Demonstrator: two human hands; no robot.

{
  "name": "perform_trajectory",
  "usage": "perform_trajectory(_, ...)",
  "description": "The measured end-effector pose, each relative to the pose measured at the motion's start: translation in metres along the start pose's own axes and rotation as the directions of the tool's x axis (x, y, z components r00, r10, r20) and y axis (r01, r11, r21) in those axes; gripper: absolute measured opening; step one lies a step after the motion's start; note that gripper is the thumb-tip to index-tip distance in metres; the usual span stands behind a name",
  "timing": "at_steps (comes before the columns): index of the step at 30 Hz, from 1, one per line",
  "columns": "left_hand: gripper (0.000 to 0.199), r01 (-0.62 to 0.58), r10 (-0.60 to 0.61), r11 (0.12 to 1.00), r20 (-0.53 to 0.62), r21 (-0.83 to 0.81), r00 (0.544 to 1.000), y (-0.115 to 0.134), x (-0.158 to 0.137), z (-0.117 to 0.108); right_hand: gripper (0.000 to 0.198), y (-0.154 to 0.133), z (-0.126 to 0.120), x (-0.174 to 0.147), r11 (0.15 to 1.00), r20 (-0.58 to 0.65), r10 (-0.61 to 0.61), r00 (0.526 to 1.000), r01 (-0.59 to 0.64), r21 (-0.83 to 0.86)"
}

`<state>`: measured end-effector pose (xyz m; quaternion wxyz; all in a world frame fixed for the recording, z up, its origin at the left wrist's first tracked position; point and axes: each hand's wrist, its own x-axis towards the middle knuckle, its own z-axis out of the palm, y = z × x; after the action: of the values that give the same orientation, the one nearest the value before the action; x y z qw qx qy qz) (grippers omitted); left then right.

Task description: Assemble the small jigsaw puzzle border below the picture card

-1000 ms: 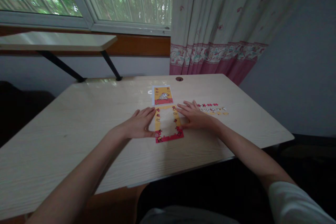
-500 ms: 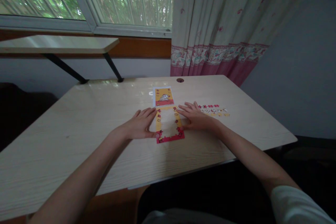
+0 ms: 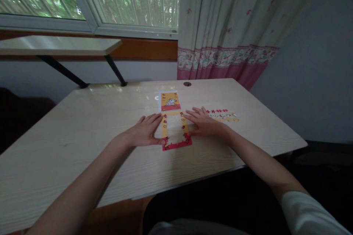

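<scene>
A jigsaw puzzle border (image 3: 176,145), yellow at the top and red along the bottom, lies flat on the table around a bare middle. My left hand (image 3: 145,132) rests at its left side, thumb and fingertips spread along the edge. On the opposite edge, my right hand (image 3: 202,123) touches with its fingers apart. Just above the border lies a picture card (image 3: 170,101) with a white animal on yellow and red. Beyond my right hand are rows of loose puzzle pieces (image 3: 222,115), red, whitish and yellow, some partly hidden by that hand.
The pale wooden table (image 3: 110,117) has a round cable hole (image 3: 187,84) near its far edge. A raised shelf (image 3: 60,46) on black legs stands at the back left. Behind the table are a window (image 3: 132,0) and a curtain (image 3: 220,25).
The whole view has shifted slightly, so everything appears a little farther left. Both hands keep their places beside the puzzle border, which has not visibly moved on the table.
</scene>
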<state>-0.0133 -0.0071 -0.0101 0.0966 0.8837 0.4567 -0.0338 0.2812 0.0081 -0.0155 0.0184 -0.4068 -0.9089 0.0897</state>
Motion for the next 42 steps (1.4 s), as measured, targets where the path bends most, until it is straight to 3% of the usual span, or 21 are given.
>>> perform_trajectory(5,0.101,0.0,0.0,1.0,-0.009,-0.024,1.0,-0.001,0.001,-0.003,0.071,0.019,-0.009,0.0,0.999,-0.041,0.028,0.999,-0.029,-0.013)
perform_trajectory(11,0.095,-0.038,0.036,0.999,-0.056,-0.039,0.998,-0.005,0.002,-0.002,0.041,0.085,-0.039,-0.016,0.991,-0.239,0.136,0.962,-0.136,0.015)
perform_trajectory(14,0.093,-0.049,0.046,0.998,-0.082,-0.037,0.996,-0.008,0.003,0.0,0.032,0.119,-0.051,-0.035,0.95,-0.166,0.301,0.939,-0.279,0.141)
perform_trajectory(17,0.091,-0.066,0.061,0.997,-0.106,-0.041,0.993,-0.012,0.004,0.003,0.031,0.149,-0.056,-0.06,0.829,-0.07,0.517,0.853,-0.479,0.289)
perform_trajectory(21,0.088,-0.077,0.074,0.997,-0.11,-0.027,0.991,-0.014,0.004,0.004,0.039,0.176,-0.053,-0.09,0.696,0.001,0.618,0.786,-0.547,0.465)
perform_trajectory(29,0.086,-0.105,0.105,0.994,-0.12,0.001,0.987,-0.015,0.006,0.004,0.056,0.176,-0.055,-0.109,0.615,0.267,0.537,0.8,-0.588,0.525)
perform_trajectory(42,0.083,-0.123,0.116,0.992,-0.16,-0.028,0.98,-0.02,0.009,0.007,0.055,0.165,-0.061,-0.103,0.656,0.312,0.515,0.798,-0.602,0.456)
